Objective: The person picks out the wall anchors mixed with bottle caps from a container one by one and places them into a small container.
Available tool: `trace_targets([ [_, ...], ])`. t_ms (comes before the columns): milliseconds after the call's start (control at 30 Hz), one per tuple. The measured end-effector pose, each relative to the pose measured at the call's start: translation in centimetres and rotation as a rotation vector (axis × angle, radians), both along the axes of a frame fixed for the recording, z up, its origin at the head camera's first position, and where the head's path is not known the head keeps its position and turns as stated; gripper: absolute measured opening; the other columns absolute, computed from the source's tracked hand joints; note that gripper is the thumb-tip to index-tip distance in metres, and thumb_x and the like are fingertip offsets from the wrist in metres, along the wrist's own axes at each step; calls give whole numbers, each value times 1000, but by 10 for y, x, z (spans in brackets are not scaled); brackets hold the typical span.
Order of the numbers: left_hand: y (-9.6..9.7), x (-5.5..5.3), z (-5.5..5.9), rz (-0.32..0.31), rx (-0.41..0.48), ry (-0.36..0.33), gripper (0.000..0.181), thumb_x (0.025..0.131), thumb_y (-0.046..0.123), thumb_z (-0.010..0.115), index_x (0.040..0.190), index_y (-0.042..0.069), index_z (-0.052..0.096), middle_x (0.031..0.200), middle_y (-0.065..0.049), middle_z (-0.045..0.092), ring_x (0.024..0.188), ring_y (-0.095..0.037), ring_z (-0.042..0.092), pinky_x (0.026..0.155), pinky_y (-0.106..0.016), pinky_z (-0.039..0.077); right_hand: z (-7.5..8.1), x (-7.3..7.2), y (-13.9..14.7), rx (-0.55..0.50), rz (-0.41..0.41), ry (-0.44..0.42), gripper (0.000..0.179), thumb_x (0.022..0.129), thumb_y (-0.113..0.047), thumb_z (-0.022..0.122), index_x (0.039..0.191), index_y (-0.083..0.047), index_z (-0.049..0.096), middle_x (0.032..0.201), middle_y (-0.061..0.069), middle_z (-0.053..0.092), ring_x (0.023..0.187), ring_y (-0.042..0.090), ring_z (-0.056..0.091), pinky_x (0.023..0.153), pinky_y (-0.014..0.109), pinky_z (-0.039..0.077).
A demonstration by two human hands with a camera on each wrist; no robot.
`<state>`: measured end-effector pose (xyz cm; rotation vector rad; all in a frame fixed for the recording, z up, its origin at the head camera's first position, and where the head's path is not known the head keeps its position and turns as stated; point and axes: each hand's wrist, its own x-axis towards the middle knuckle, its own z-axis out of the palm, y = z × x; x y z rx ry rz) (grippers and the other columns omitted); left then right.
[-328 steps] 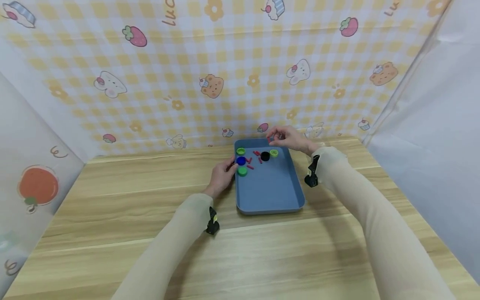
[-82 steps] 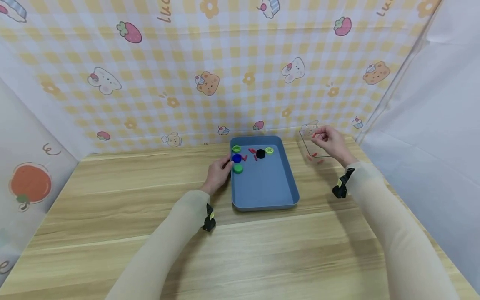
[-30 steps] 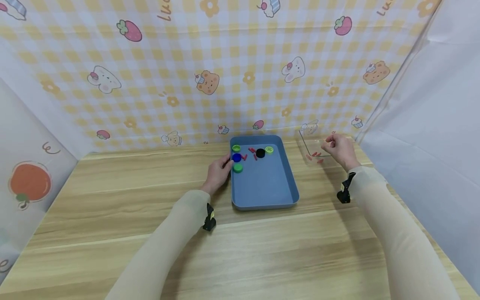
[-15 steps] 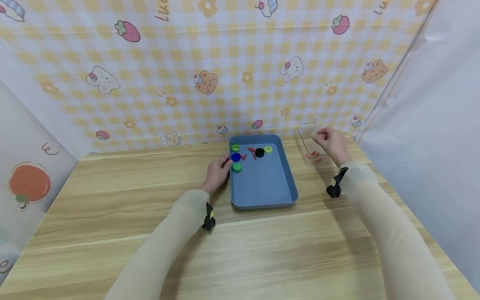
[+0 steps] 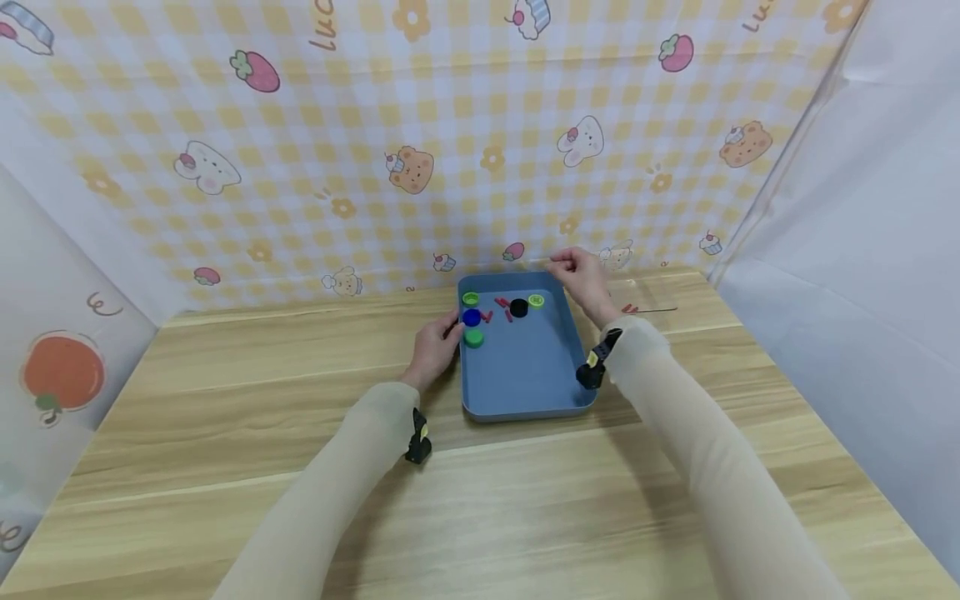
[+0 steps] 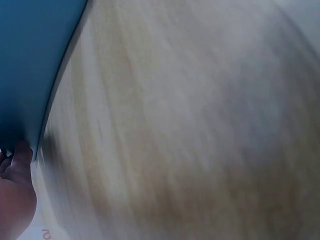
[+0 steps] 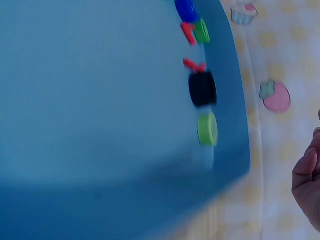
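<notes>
A blue-grey tray [image 5: 528, 371] lies on the table. My left hand [image 5: 432, 350] grips its left wall, thumb at the rim; in the left wrist view the hand [image 6: 15, 195] holds the tray's edge. Above the far right corner is my right hand [image 5: 587, 283], fingers loosely bent, nothing visible between them. Inside the tray are several small red sticks [image 5: 508, 317]. Around them sit bottle caps: a lime one [image 5: 470, 298], a blue one [image 5: 471, 317], a green one [image 5: 473, 338], a black one [image 5: 518, 308] and a pale lime one [image 5: 536, 301].
Right of the tray stands a clear box [image 5: 660, 293], partly behind the right forearm, with red sticks [image 5: 630, 309] in it. A checked cloth [image 5: 390, 225] hangs directly behind the tray. Bare wooden table [image 5: 300, 358] stretches to the left.
The right hand pinched a red stick over the tray, carried it to the clear box and let it go. It has now swung left, back to the tray. The left hand stays put.
</notes>
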<state>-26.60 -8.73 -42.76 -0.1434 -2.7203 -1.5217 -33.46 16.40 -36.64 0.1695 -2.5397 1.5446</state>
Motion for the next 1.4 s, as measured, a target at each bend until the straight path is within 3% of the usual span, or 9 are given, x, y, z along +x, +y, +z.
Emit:
trace_targets([
  [400, 0, 1, -2, 2, 6, 0, 44, 99, 16, 48, 140, 1, 42, 142, -13, 44, 132, -28, 42, 109, -39, 37, -30, 0, -32, 38, 134, 10, 20, 88, -7, 65, 101, 7, 63, 71, 0, 55, 59, 5, 44, 54, 15, 39],
  [733, 0, 0, -2, 10, 21, -7, 43, 99, 16, 48, 139, 2, 43, 141, -13, 46, 132, -27, 43, 109, -38, 37, -47, 2, -40, 182, 234, -82, 26, 89, -12, 65, 111, 2, 64, 68, 0, 58, 58, 9, 47, 58, 22, 40],
  [1167, 0, -1, -2, 10, 39, -20, 43, 99, 17, 48, 139, 2, 44, 141, -12, 46, 133, -25, 42, 109, -37, 36, -52, 3, -43, 299, 321, -68, 26, 88, -8, 65, 112, 0, 65, 84, 12, 64, 63, 13, 49, 58, 23, 41],
  [1400, 0, -1, -3, 9, 49, -29, 44, 99, 17, 48, 140, 4, 42, 142, -11, 45, 133, -25, 41, 109, -37, 36, -46, 7, -46, 374, 284, -104, 27, 87, -9, 66, 114, -5, 67, 90, 12, 66, 68, 16, 50, 61, 24, 41],
])
